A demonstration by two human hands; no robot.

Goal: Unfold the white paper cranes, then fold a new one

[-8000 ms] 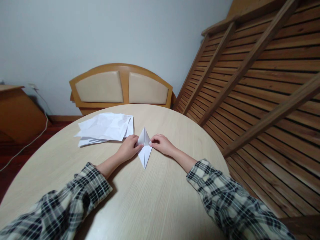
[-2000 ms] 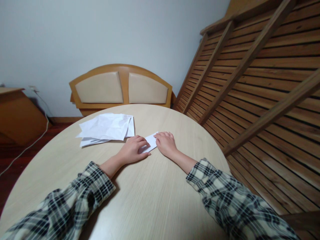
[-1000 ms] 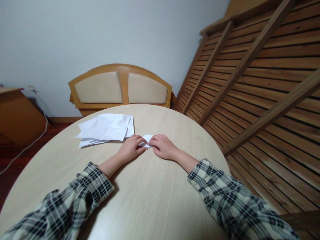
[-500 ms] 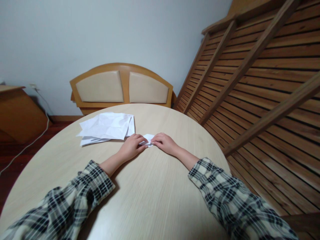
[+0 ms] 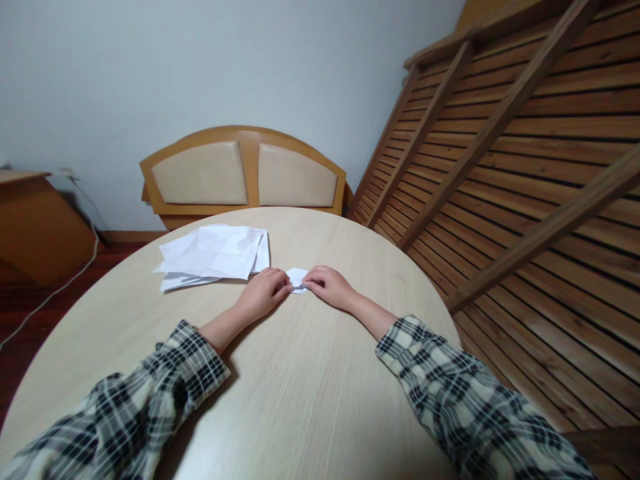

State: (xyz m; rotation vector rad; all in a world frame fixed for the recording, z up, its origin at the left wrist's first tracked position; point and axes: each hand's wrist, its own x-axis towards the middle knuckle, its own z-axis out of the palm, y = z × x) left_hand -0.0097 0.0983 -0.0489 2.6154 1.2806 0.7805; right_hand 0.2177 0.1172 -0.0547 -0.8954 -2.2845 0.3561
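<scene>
A small folded white paper piece (image 5: 297, 278) lies on the round light wooden table (image 5: 280, 400), far from me at its middle. My left hand (image 5: 263, 295) pinches its left side with curled fingers. From the right, my right hand (image 5: 329, 288) pinches the other side with thumb and fingers closed. The two hands cover most of the paper. Both arms wear plaid sleeves.
A loose stack of crumpled white sheets (image 5: 213, 254) lies left of the hands. A wooden chair (image 5: 243, 175) with beige pads stands behind the table. A slatted wooden frame (image 5: 510, 153) leans on the right. A wooden cabinet (image 5: 35, 220) and a white cable (image 5: 55, 287) are at left.
Eight seconds ago the paper was a tall kite shape standing between my hands. It has since been folded down to a small piece, and both hands have closed in on it.
</scene>
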